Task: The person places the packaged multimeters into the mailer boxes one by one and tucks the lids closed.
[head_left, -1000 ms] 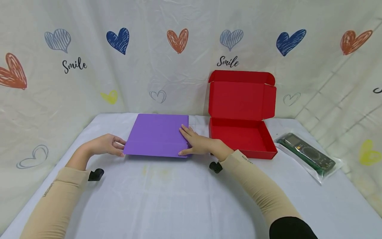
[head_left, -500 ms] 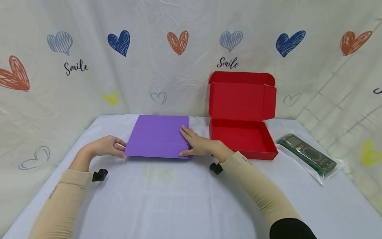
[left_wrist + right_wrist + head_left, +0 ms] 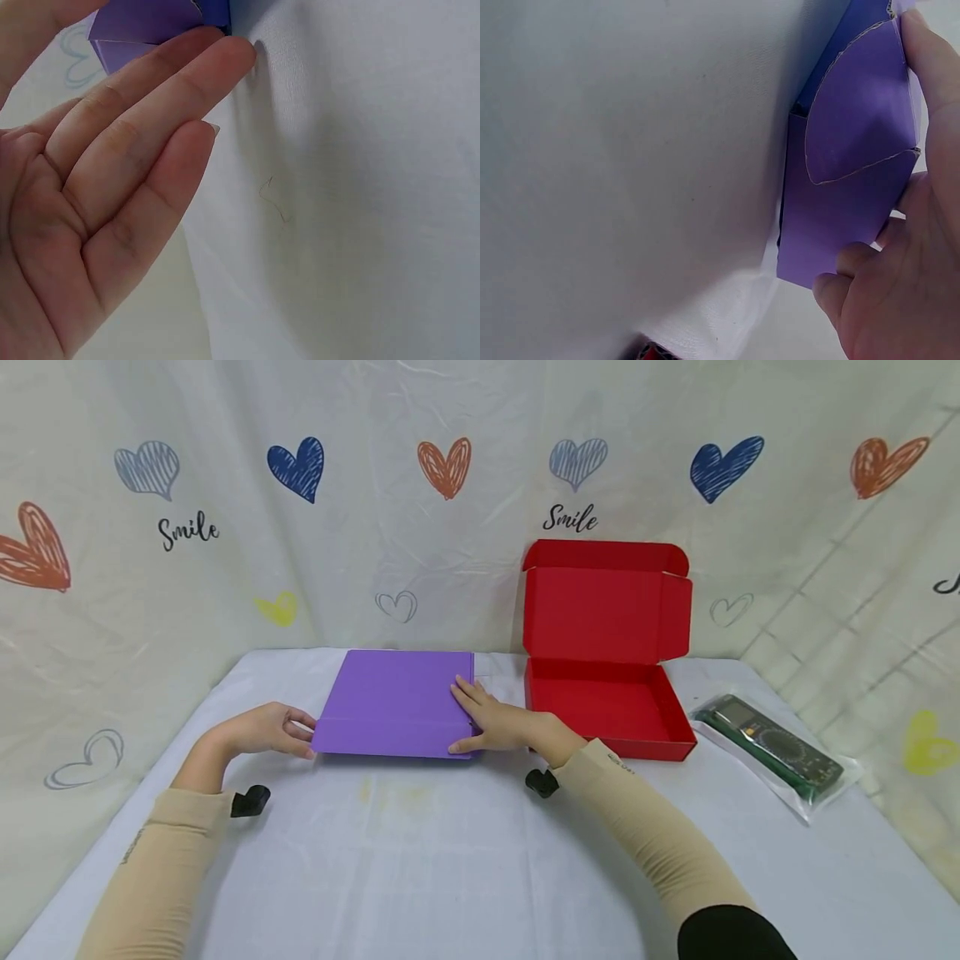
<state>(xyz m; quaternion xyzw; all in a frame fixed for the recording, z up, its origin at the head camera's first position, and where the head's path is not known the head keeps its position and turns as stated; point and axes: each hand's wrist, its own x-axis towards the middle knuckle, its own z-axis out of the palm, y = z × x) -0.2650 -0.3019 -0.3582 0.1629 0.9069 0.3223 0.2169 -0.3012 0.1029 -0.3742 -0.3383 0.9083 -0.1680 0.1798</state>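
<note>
A purple cardboard box lies at the back left of the table, its lid down over the top. In the right wrist view its side wall and a rounded flap show. My left hand is at the box's left front corner, with fairly straight fingers at the wall in the left wrist view. Spread over the right edge of the lid is my right hand, its thumb at the front corner. The box's inside is hidden.
Right of the purple box stands a red cardboard box with its lid raised. Farther right lies a multimeter in a clear plastic bag. A white cloth covers the table; a heart-printed curtain hangs behind.
The left forearm has shifted slightly to the right, while the hand stays at the box's left corner. The right hand keeps its place on the purple box. The head view has tilted a little.
</note>
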